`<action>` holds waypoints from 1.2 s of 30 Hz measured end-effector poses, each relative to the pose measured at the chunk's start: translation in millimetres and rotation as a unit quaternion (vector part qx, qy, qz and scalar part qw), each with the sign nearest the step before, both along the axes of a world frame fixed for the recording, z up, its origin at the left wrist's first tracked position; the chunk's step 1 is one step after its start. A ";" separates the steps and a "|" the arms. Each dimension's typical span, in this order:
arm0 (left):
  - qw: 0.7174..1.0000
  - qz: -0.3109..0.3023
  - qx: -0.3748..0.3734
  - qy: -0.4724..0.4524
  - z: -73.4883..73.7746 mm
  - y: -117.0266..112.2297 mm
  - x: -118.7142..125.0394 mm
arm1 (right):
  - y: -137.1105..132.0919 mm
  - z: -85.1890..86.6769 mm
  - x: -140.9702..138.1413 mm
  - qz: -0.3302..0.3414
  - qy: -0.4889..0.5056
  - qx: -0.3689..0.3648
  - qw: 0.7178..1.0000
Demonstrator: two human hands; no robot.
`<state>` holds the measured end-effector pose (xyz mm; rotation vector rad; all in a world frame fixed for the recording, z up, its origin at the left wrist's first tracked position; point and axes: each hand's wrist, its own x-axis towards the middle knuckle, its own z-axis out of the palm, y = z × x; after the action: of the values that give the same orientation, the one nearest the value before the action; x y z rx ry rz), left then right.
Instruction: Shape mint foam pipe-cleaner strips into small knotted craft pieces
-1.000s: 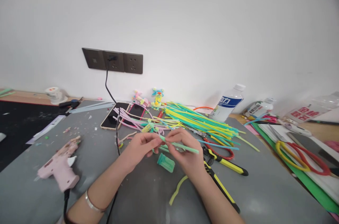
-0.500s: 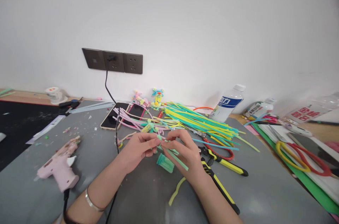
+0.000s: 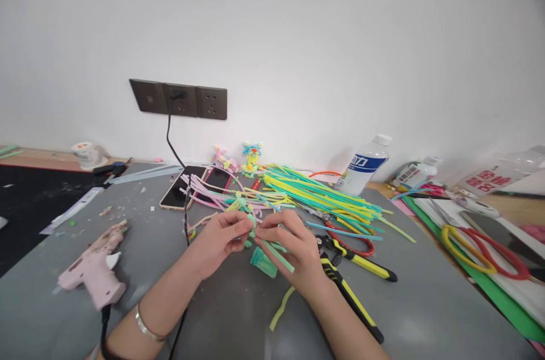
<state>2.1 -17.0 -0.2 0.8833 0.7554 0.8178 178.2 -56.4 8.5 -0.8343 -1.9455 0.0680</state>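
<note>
My left hand (image 3: 221,241) is closed in a pinch on a small light-green piece of pipe cleaner at the middle of the table. Close against it, my right hand (image 3: 293,246) has its fingertips pinched on a light-green pipe cleaner (image 3: 284,260), whose straight end sticks out below the fingers. The exact join between the fingertips is too small to make out. Just beyond the hands lies a green and yellow pipe-cleaner figure (image 3: 239,201). Beneath them is a teal coiled pipe-cleaner piece (image 3: 263,262), and a yellow-green strip (image 3: 281,309) lies nearer me.
A pink glue gun (image 3: 96,272) lies at left, its cord near my left arm. Yellow-black pliers (image 3: 353,303) lie beside my right arm. Behind are bundled pipe cleaners (image 3: 319,195), phones (image 3: 183,187), two small figures (image 3: 251,159) and a bottle (image 3: 364,164). Scissors (image 3: 481,249) are far right.
My fingertips have shifted slightly, and the light-green pipe cleaner's free end has moved a little left. The whole view has drifted slightly; both hands keep their pinch.
</note>
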 end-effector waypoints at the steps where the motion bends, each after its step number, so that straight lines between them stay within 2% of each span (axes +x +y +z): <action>1: 1.000 -0.001 0.004 0.004 0.6 -0.1 0.1 | -0.2 -0.4 -0.2 -0.001 0.001 -0.001 1.000; 8: 0.997 0.000 0.067 0.031 2.4 0.0 0.0 | 0.6 -6.1 -2.8 0.012 0.062 -0.031 0.998; 12: 0.993 -0.029 0.104 0.039 1.4 0.4 -4.3 | 3.3 -7.0 -2.3 0.026 0.110 -0.063 0.992; 17: 0.980 -0.108 0.157 0.062 2.4 2.9 -13.0 | 5.3 -3.9 2.4 0.111 0.134 -0.181 0.968; 24: 0.963 -0.184 0.177 0.088 3.0 5.2 -17.9 | 6.1 -2.5 8.3 0.186 0.155 -0.342 0.908; 30: 0.964 -0.182 0.164 0.098 2.0 3.7 -15.1 | 6.1 -3.0 10.6 0.212 0.197 -0.379 0.879; 36: 0.977 -0.145 0.140 0.072 1.9 1.5 -12.0 | 8.0 -5.4 8.4 0.189 0.236 -0.330 0.894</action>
<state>-9.9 -15.5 1.8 1.2834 0.6239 0.6118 186.6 -48.4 3.1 -0.7482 -1.5811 1.1170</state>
